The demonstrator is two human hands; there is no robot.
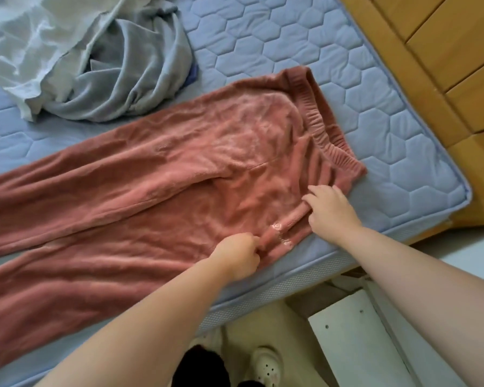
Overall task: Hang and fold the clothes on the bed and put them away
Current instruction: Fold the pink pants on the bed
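Blue quilted mattress (361, 107), near corner. Pink fleece trousers (179, 169) lay flat across it, with the waistband toward the corner and the legs running left out of frame. Your left hand (236, 254) pinched a raised fold along the near edge, fingers curled tight. Your right hand (331, 209) gripped the same fold just below the waistband. Grey and white clothes (95, 60) sat heaped just beyond.

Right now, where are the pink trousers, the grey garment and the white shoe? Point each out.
pink trousers (179, 169): head view, on the far leg near the crotch.
grey garment (157, 79): head view, on its crumpled middle folds.
white shoe (266, 364): head view, on its perforated toe top.
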